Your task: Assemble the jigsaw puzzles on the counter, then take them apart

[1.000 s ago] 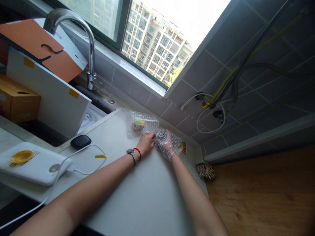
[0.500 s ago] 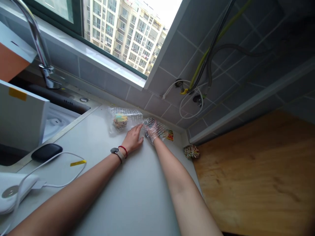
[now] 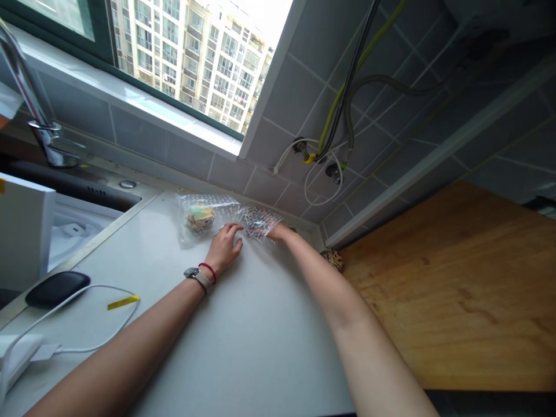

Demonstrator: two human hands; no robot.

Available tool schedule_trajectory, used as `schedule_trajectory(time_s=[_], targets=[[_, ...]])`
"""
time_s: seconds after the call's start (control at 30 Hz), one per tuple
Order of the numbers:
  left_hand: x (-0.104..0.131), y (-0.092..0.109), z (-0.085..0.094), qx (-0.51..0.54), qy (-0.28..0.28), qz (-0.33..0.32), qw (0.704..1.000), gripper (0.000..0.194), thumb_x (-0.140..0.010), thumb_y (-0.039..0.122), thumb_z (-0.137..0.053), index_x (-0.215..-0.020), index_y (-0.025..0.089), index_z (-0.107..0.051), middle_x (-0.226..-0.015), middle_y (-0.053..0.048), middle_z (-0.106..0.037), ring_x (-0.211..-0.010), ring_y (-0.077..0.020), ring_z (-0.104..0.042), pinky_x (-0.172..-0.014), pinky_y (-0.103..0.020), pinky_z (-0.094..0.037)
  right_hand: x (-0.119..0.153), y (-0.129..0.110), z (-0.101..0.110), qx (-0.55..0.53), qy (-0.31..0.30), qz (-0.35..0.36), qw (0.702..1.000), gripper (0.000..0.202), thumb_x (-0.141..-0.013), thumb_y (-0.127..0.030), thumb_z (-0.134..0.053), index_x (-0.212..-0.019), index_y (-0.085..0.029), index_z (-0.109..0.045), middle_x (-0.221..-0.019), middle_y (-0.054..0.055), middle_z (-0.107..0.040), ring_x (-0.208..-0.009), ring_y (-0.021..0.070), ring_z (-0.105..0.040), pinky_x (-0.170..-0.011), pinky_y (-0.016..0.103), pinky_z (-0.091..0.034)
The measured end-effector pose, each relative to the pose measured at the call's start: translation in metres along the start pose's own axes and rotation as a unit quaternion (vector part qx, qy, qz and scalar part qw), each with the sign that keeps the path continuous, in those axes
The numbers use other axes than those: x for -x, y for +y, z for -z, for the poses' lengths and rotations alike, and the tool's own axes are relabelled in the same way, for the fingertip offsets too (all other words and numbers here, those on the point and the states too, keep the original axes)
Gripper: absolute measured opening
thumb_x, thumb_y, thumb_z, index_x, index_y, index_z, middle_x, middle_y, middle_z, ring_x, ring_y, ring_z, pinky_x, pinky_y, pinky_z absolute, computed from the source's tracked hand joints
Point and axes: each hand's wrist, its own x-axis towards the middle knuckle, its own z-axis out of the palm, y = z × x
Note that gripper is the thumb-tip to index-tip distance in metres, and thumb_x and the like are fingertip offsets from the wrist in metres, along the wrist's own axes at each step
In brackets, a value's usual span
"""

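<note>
A clear bubble-wrap bag [image 3: 226, 202] lies on the white counter against the tiled wall. Inside its left part is a multicoloured bundle [image 3: 200, 218] that looks like stacked cards or paper. My left hand [image 3: 225, 246] rests just in front of the bag, fingertips at its edge, thumb apart from the fingers. At the bag's right end, my right hand [image 3: 275, 231] reaches into the plastic. A dark patterned bundle [image 3: 255, 219] shows blurrily through the wrap there. The right fingers are hidden by plastic, so their grip is unclear.
Another patterned bundle [image 3: 333, 259] sits by the counter's right edge, beside a wooden board [image 3: 460, 289]. On the left are a sink with a tap [image 3: 47, 139], a white panel [image 3: 26, 226], a black oval case [image 3: 58, 288] and a white cable [image 3: 93, 350]. Cables [image 3: 334, 121] hang from the wall.
My right hand has drawn back to the right, leaving more of the dark bundle visible in the wrap. My left hand stays beside the bag. The view has shifted right.
</note>
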Motion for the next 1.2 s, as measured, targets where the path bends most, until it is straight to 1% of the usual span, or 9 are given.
schedule_trajectory(time_s=[0.2, 0.33, 0.43, 0.57, 0.7, 0.83, 1.0, 1.1, 1.2], targets=[[-0.001, 0.0, 0.002, 0.008, -0.003, -0.001, 1.0, 0.031, -0.089, 0.02, -0.053, -0.116, 0.019, -0.067, -0.123, -0.013, -0.065, -0.116, -0.0293, -0.065, -0.106, -0.045, -0.051, 0.064, 0.022, 0.071, 0.131, -0.077, -0.05, 0.987, 0.034, -0.088, -0.041, -0.074, -0.12, -0.027, -0.076, -0.121, 0.004, -0.078, -0.116, 0.0249, -0.07, -0.101, 0.029, -0.049], [0.0, -0.001, 0.001, 0.016, -0.009, -0.003, 1.0, 0.028, -0.089, 0.022, -0.051, -0.11, 0.019, -0.07, -0.12, -0.013, -0.067, -0.111, -0.0295, -0.067, -0.103, -0.045, -0.053, 0.118, 0.055, 0.117, 0.243, -0.043, -0.181, 0.952, 0.041, -0.095, -0.043, -0.065, -0.122, -0.015, -0.074, -0.123, 0.019, -0.075, -0.117, 0.0326, -0.069, -0.095, 0.036, -0.051], [0.0, -0.002, 0.0, 0.018, -0.012, 0.004, 1.0, 0.026, -0.089, 0.023, -0.051, -0.104, 0.02, -0.072, -0.118, -0.011, -0.068, -0.104, -0.0287, -0.069, -0.099, -0.044, -0.055, 0.154, 0.078, 0.131, 0.294, -0.058, -0.267, 0.916, 0.043, -0.087, -0.045, -0.073, -0.117, -0.014, -0.076, -0.115, 0.02, -0.077, -0.11, 0.0331, -0.072, -0.09, 0.036, -0.053], [0.0, -0.002, 0.0, 0.027, -0.023, 0.013, 0.999, 0.025, -0.088, 0.024, -0.051, -0.1, 0.02, -0.072, -0.113, -0.01, -0.07, -0.094, -0.0261, -0.07, -0.094, -0.041, -0.056, 0.181, 0.091, 0.11, 0.327, -0.067, -0.313, 0.889, 0.07, -0.076, -0.052, -0.082, -0.136, -0.02, -0.065, -0.131, 0.018, -0.07, -0.118, 0.0317, -0.068, -0.093, 0.037, -0.053], [-0.001, -0.001, 0.002, 0.04, -0.028, 0.023, 0.999, 0.025, -0.088, 0.023, -0.05, -0.098, 0.02, -0.072, -0.111, -0.01, -0.07, -0.09, -0.0244, -0.071, -0.09, -0.039, -0.056, 0.181, 0.091, 0.073, 0.366, -0.064, -0.322, 0.871, 0.095, -0.068, -0.037, -0.09, -0.151, -0.016, -0.05, -0.143, 0.027, -0.059, -0.127, 0.0374, -0.062, -0.097, 0.042, -0.052], [-0.001, -0.002, 0.002, 0.04, -0.024, 0.028, 0.999, 0.025, -0.087, 0.022, -0.05, -0.098, 0.021, -0.073, -0.11, -0.01, -0.07, -0.091, -0.024, -0.07, -0.091, -0.039, -0.056, 0.17, 0.091, 0.048, 0.402, -0.052, -0.334, 0.851, 0.088, -0.075, -0.021, -0.079, -0.155, -0.012, -0.045, -0.145, 0.034, -0.053, -0.127, 0.0422, -0.059, -0.09, 0.049, -0.055], [-0.001, -0.003, 0.001, 0.048, -0.019, 0.035, 0.998, 0.024, -0.087, 0.022, -0.051, -0.096, 0.021, -0.073, -0.108, -0.009, -0.07, -0.089, -0.024, -0.07, -0.091, -0.038, -0.056, 0.16, 0.095, 0.034, 0.426, -0.033, -0.352, 0.833, 0.076, -0.085, -0.023, -0.065, -0.155, -0.005, -0.042, -0.146, 0.041, -0.047, -0.124, 0.0482, -0.059, -0.077, 0.055, -0.058], [-0.001, -0.002, 0.002, 0.053, -0.016, 0.037, 0.998, 0.024, -0.087, 0.021, -0.051, -0.096, 0.02, -0.073, -0.106, -0.009, -0.07, -0.089, -0.0236, -0.07, -0.091, -0.038, -0.056, 0.158, 0.097, 0.03, 0.427, -0.023, -0.35, 0.834, 0.071, -0.09, -0.026, -0.058, -0.156, -0.005, -0.04, -0.153, 0.043, -0.037, -0.123, 0.0513, -0.059, -0.073, 0.061, -0.057], [-0.001, -0.002, 0.002, 0.056, -0.013, 0.039, 0.998, 0.024, -0.087, 0.02, -0.051, -0.096, 0.02, -0.073, -0.106, -0.009, -0.071, -0.088, -0.0233, -0.071, -0.09, -0.038, -0.056, 0.159, 0.099, 0.031, 0.408, -0.03, -0.328, 0.851, 0.067, -0.093, -0.028, -0.055, -0.155, -0.006, -0.041, -0.151, 0.044, -0.037, -0.122, 0.0522, -0.058, -0.073, 0.064, -0.056]])
